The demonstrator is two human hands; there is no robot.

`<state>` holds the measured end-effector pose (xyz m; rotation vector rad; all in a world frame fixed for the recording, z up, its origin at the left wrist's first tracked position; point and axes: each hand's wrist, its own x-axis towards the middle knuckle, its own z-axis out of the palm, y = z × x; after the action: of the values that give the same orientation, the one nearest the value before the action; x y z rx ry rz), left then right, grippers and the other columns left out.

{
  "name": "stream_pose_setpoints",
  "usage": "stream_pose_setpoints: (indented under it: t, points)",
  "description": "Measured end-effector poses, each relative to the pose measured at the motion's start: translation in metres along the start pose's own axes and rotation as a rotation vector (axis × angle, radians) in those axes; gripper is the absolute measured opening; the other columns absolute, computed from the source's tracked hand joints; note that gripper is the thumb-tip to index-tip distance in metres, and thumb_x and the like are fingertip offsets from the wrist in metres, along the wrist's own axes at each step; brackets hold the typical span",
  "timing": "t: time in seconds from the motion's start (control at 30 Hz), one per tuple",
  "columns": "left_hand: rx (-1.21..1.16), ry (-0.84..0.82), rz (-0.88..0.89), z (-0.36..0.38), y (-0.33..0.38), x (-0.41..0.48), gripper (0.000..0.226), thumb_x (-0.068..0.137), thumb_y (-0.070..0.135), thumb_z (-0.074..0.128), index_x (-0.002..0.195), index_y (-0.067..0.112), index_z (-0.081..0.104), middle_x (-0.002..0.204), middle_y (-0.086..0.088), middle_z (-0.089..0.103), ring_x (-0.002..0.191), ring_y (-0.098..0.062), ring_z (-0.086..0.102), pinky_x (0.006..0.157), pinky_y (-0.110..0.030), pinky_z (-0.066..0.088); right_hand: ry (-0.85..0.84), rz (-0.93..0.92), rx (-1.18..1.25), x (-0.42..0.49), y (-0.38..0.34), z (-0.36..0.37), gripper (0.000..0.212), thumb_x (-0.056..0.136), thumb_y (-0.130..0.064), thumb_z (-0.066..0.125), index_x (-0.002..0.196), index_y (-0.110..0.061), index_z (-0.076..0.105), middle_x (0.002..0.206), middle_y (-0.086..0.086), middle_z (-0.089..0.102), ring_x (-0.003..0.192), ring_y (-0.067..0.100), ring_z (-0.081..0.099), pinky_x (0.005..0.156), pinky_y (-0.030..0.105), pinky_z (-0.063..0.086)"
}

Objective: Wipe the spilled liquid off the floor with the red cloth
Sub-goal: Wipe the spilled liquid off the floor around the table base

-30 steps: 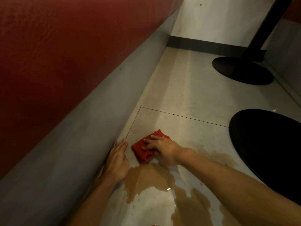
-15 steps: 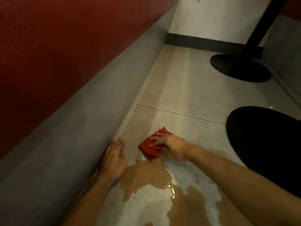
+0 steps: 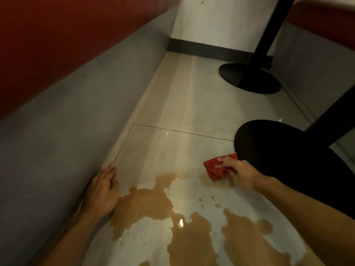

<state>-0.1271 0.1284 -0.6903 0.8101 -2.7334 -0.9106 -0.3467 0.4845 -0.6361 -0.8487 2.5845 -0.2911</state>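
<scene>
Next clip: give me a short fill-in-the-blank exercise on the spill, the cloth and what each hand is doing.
1. The cloth that the right hand presses down is ____ in colour.
2. The left hand holds nothing and rests flat on the ____.
3. The spilled liquid is ____ in colour.
4. The nearer round table base, right beside the cloth, is ____.

Missing words: red; floor; brown; black.
</scene>
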Motion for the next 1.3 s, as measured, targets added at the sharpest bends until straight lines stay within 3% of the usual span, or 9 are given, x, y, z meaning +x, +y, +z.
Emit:
stream_pose_setpoints:
  t: [0.17,0.3,0.37,0.57,0.77,0.97,1.1,1.17,1.3]
  points:
    - [0.032,0.001,-0.014,0.0,0.004,0.002,0.043,0.099,0.012,0.043,0.141,0.006,0.044,0.153,-0.008,0.034,0.143,-0.025,0.026,0.119,-0.036,0.016,0.127,0.208,0.078,-0.009,-0.018,0.016,0.047,0.097,-0.01,0.047,0.138,-0.032,0.05,0.156,-0.006,0.031,0.146,0.02,0.022,0.121,0.042,0.018]
    - [0.081,-0.015,-0.011,0.0,0.006,0.004,0.043,0.099,0.014,0.043,0.142,0.006,0.043,0.153,-0.009,0.033,0.143,-0.027,0.026,0.118,-0.036,0.016,0.232,0.411,0.135,-0.001,-0.053,0.024,0.052,0.092,-0.011,0.055,0.139,-0.031,0.049,0.147,0.002,0.044,0.134,0.026,0.04,0.112,0.043,0.036]
    - [0.093,-0.024,-0.016,0.001,0.006,0.004,0.043,0.1,0.017,0.043,0.142,0.007,0.043,0.153,-0.007,0.033,0.143,-0.027,0.025,0.118,-0.036,0.017,0.239,0.501,0.112,0.003,-0.071,0.023,0.058,0.088,-0.008,0.06,0.139,-0.032,0.048,0.143,0.004,0.047,0.13,0.03,0.042,0.107,0.045,0.041]
    - [0.11,-0.025,-0.013,0.001,0.001,0.006,0.043,0.1,0.022,0.043,0.141,0.009,0.044,0.153,-0.005,0.034,0.143,-0.027,0.026,0.117,-0.039,0.018,0.212,0.657,0.047,0.018,-0.125,0.028,0.041,0.092,-0.022,0.059,0.131,-0.017,0.051,0.138,0.012,0.04,0.124,0.033,0.039,0.096,0.043,0.048]
    - [0.139,-0.017,-0.01,0.004,0.0,0.008,0.042,0.098,0.02,0.047,0.137,0.006,0.049,0.151,-0.009,0.039,0.14,-0.03,0.032,0.117,-0.042,0.023,0.256,0.598,0.024,0.027,-0.165,0.04,0.031,0.094,-0.016,0.053,0.125,-0.016,0.057,0.132,0.011,0.044,0.119,0.032,0.041,0.086,0.037,0.045]
    - [0.186,-0.046,-0.035,0.003,0.007,0.01,0.042,0.098,0.022,0.045,0.136,0.005,0.049,0.15,-0.011,0.04,0.138,-0.03,0.033,0.115,-0.04,0.024,0.212,0.364,0.02,0.025,-0.191,0.051,0.036,0.091,-0.019,0.054,0.127,-0.018,0.055,0.131,0.01,0.048,0.12,0.033,0.04,0.091,0.04,0.042]
    - [0.168,-0.039,0.01,0.0,0.026,0.016,0.043,0.099,0.026,0.042,0.137,0.006,0.047,0.143,-0.014,0.047,0.131,-0.031,0.042,0.11,-0.041,0.033,0.196,0.327,0.409,0.011,-0.166,0.023,0.037,0.086,-0.045,0.062,0.119,-0.028,0.062,0.113,0.006,0.065,0.104,0.029,0.06,0.088,0.041,0.051]
    - [0.14,-0.096,0.031,0.004,0.037,0.02,0.048,0.101,0.03,0.037,0.144,0.01,0.04,0.152,-0.009,0.036,0.14,-0.026,0.032,0.116,-0.039,0.025,0.293,0.348,0.619,0.001,-0.146,0.007,0.032,0.09,-0.033,0.061,0.122,-0.029,0.061,0.113,0.008,0.065,0.098,0.029,0.065,0.087,0.044,0.055]
    - [0.211,-0.19,0.029,0.011,0.043,0.022,0.051,0.102,0.04,0.026,0.149,0.019,0.032,0.159,0.0,0.019,0.146,-0.021,0.016,0.119,-0.041,0.013,0.576,0.458,0.555,-0.016,-0.102,-0.013,0.041,0.092,-0.003,0.055,0.129,-0.019,0.055,0.109,0.009,0.061,0.082,0.022,0.065,0.075,0.039,0.059]
